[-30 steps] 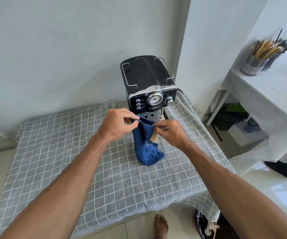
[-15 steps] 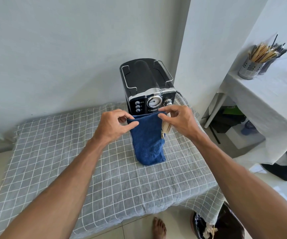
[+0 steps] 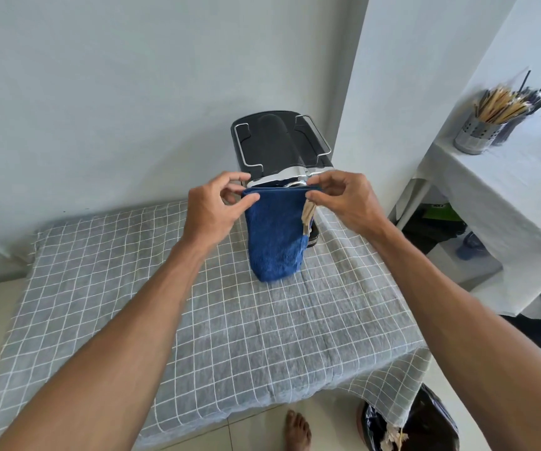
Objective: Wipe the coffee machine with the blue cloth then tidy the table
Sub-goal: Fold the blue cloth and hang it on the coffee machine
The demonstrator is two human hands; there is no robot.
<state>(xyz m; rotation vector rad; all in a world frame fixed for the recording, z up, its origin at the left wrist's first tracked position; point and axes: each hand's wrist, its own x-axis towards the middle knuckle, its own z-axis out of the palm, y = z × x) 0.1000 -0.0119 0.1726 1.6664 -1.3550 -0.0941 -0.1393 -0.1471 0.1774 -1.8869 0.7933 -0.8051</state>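
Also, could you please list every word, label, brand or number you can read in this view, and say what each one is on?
None can be read.
Green item under the side table: a small dark label, too blurred to read.
Coffee machine: its front panel is hidden behind the blue cloth, which the left hand and right hand hold up by its top edge; no text shows on its top.
Cloth's tan tag: no print legible.
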